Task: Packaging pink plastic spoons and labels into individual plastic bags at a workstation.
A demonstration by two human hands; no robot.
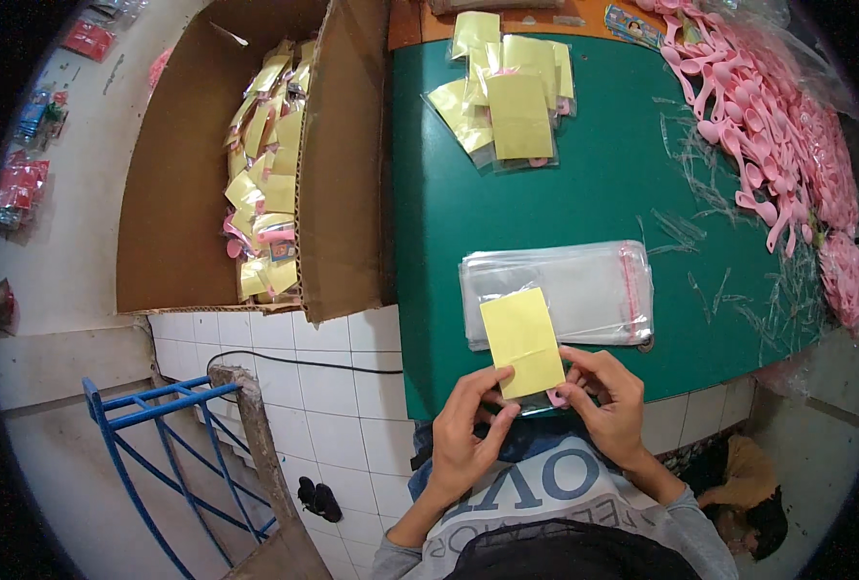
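Note:
A clear plastic packet with a yellow card (524, 338) inside is held between my two hands near the table's front edge. A bit of pink shows at its lower end, under the card. My left hand (470, 425) pinches the packet's lower left corner. At the lower right, the thumb and fingers of my right hand (603, 398) are closed on it. Beneath and beyond the packet lies a stack of flat clear plastic bags (584, 295) with a reddish strip at the right end.
Several yellow-card packets (521, 116) lie at the back of the green table (603, 184). Pink spoons (758, 145) heap at the right, near loose clear strips (686, 227). Left stands a cardboard box (344, 164) of packets. A blue metal frame (164, 401), slippers (320, 500) and another person (744, 483) are lower.

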